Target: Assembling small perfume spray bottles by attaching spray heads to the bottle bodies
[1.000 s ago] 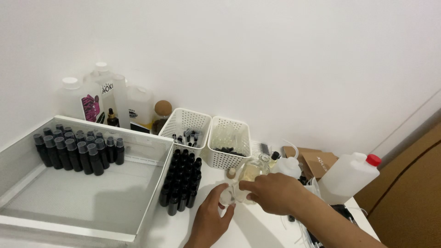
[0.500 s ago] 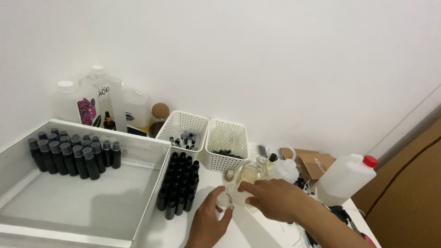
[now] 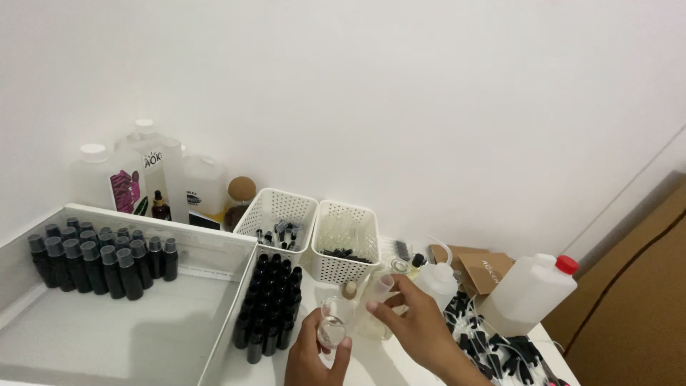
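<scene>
My left hand (image 3: 312,355) grips a small clear glass beaker (image 3: 334,325) just above the white table, beside a block of small black bottles (image 3: 272,306). My right hand (image 3: 416,327) hovers to the right of the beaker and holds a small clear tube-like bottle (image 3: 379,288) tilted toward it. Liquid in the beaker looks clear; its level is hard to tell.
A large white tray (image 3: 227,299) on the left holds a row of black bottles (image 3: 99,256). Two white mesh baskets (image 3: 346,246) stand behind. Big plastic jugs (image 3: 153,175) line the wall. A red-capped jug (image 3: 529,288), squeeze bottle (image 3: 436,280) and black spray caps (image 3: 500,344) lie right.
My view has dropped and shifted a little. Both hands stay together over the table, with the right hand lifting slightly and the tube now tilted toward the beaker.
</scene>
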